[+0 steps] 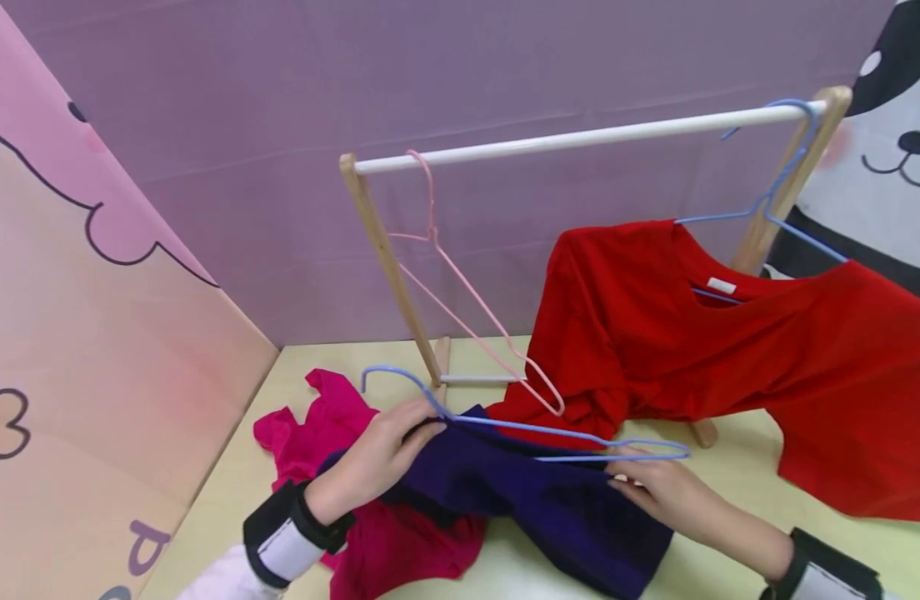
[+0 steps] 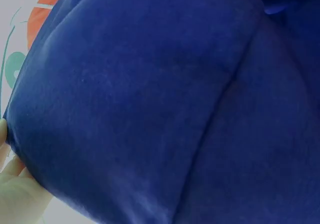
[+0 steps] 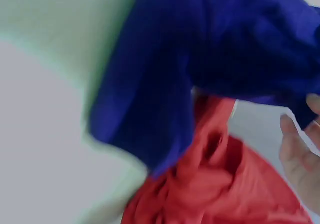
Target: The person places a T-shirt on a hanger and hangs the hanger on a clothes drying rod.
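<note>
A navy blue shirt hangs between the two hands in the head view, with a light blue hanger lying along its neckline. The left hand pinches the shirt's upper edge just below the hanger's hook. At the hanger's other end, which sticks out past the collar, the right hand pinches the cloth between thumb and fingers. Navy cloth fills most of the left wrist view, its edge held by fingers at the left. A loose sleeve droops in the right wrist view.
Behind stands a wooden garment rack with a white rail. A pink hanger hangs bare at its left. A red shirt hangs at the right on another blue hanger. A crumpled magenta garment lies on the pale yellow table.
</note>
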`<state>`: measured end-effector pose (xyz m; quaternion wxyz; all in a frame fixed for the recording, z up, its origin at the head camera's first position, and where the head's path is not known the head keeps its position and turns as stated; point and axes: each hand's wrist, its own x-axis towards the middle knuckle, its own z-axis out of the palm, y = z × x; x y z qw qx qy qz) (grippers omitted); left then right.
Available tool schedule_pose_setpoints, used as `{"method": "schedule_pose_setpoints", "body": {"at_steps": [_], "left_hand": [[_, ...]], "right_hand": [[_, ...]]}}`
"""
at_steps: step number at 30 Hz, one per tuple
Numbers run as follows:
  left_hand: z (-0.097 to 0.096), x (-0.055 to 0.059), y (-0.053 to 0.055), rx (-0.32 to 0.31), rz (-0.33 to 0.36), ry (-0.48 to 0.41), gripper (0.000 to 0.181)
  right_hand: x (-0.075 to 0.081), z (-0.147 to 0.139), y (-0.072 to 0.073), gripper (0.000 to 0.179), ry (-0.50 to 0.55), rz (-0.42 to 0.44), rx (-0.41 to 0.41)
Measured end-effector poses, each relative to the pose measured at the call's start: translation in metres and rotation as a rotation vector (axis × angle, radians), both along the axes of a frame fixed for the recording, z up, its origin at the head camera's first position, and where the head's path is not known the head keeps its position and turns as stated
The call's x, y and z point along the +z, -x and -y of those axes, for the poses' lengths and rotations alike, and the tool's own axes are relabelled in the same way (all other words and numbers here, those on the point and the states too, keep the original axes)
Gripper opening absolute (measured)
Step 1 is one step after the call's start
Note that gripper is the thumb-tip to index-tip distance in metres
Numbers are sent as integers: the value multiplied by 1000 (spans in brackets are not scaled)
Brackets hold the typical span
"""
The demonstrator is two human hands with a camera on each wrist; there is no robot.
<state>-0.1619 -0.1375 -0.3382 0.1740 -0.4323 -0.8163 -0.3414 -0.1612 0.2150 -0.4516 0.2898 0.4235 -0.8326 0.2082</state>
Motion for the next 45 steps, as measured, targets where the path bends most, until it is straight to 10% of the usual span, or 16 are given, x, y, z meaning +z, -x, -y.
{"method": "schedule_pose_setpoints", "body": {"at_steps": [14,25,36,45], "left_hand": [[9,-14,3,15,46,67,6],[-14,-33,-2,-51,-65,40,6],[-32,-34,-11,-27,75,33,6],[-36,-33,-15,-90,72,0,7]], "right_hand": [[50,-37,-12,44,4,-103,-156],[76,-2,-14,32,265,-4,75],[66,40,-29,30,224,136,135],[56,38,-34,25,168,178,-159]]}}
